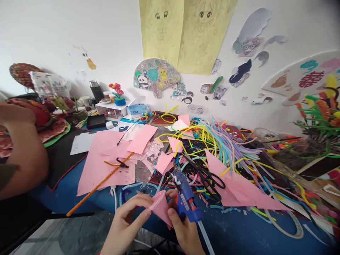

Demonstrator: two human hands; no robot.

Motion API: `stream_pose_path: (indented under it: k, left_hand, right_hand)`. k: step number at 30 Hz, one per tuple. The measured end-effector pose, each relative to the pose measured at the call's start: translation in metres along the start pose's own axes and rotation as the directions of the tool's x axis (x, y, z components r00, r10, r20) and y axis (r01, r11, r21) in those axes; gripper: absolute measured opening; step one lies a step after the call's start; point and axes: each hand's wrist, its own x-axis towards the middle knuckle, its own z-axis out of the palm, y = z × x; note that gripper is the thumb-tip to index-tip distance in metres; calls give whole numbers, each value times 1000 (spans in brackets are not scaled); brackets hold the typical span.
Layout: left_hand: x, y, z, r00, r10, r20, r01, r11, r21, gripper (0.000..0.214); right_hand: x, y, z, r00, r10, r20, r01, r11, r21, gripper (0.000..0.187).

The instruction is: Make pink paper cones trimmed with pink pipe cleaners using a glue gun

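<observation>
A small pink paper cone [160, 208] with a pale beaded-looking trim along its upper edge is between my two hands. My left hand [130, 216] pinches the trimmed edge from the left. On the other side, my right hand [183, 226] is closed on the cone with thumb and finger. A blue hot glue gun [187, 194] is against my right hand, its red light lit and a clear glue stick [205, 237] sticking out of its back. Its handle runs behind my right fingers; whether they also grip it is hidden.
Black scissors [207, 177] lie beyond the glue gun. Pink paper sheets [95, 156], an orange pipe-cleaner stem [98, 186] and a heap of coloured pipe cleaners [228, 141] cover the blue table [233, 230]. Another person's arm [23, 152] is at left.
</observation>
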Motion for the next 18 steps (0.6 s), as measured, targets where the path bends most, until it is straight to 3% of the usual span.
stream_pose_path:
  k: [4, 9, 14, 18]
  left_hand:
    - [1, -1, -3, 997, -52, -59, 51, 998, -21, 8]
    - [3, -5, -17, 973, -152, -175, 135, 985, -105, 13]
    - [4, -4, -22, 961, -187, -204, 165, 979, -121, 15]
    - [6, 1, -17, 972, -179, -150, 167, 982, -87, 18]
  right_hand:
    - [1, 1, -14, 993, 3, 116, -11, 997, 71, 44]
    - [0, -9, -35, 931, 12, 364, -31, 998, 46, 54]
    - [-5, -13, -43, 933, 113, 342, -132, 991, 31, 49]
    - [-3, -17, -43, 874, 220, 432, -200, 975, -93, 55]
